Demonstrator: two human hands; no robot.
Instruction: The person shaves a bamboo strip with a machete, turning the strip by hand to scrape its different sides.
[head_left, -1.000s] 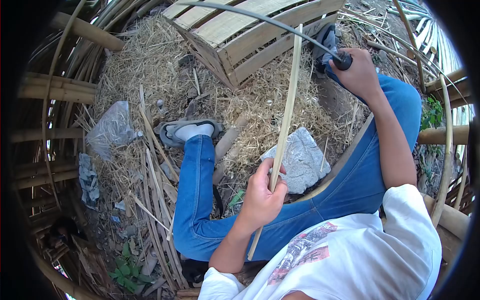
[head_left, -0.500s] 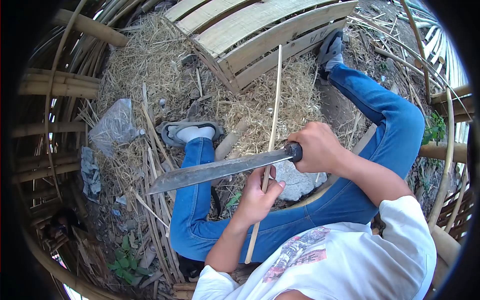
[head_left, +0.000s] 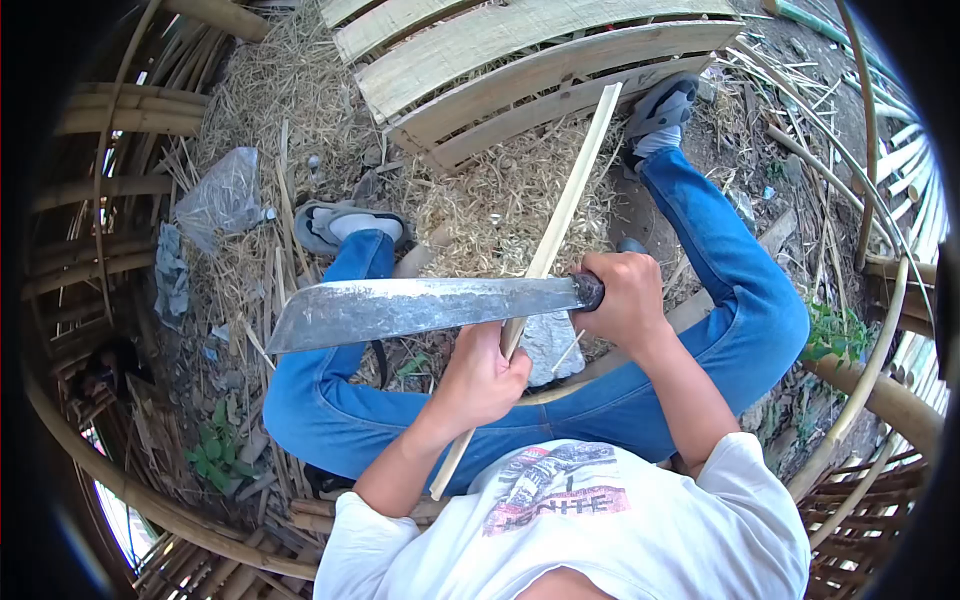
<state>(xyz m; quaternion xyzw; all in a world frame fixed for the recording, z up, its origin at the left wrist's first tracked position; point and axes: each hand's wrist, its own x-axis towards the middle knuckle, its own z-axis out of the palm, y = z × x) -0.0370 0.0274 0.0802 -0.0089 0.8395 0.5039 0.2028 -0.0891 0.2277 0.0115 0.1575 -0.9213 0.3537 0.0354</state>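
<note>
My right hand (head_left: 622,292) grips the dark handle of a machete (head_left: 420,308). Its broad grey blade points left, lying across a pale bamboo strip (head_left: 567,215). Just under the blade, my left hand (head_left: 480,378) is closed around the strip, which slants from my lap up toward the crate. The strip's upper part looks wide and grooved; its lower end (head_left: 448,470) sticks out below my left hand. Where blade and strip cross, I cannot tell whether the edge touches the wood. Behind my hands sits a grey stone (head_left: 552,347), with a thin sliver in front of it.
A slatted wooden crate (head_left: 560,80) stands ahead, between my outstretched feet. Shavings (head_left: 470,215) cover the ground. At left lie a clear plastic bag (head_left: 222,200) and loose sticks. Bamboo poles (head_left: 130,115) wall the left side; more poles (head_left: 885,395) stand at right.
The machete has turned so more of its flat face shows. The strip now leans further right at its top and shows its wider side. My view has shifted slightly.
</note>
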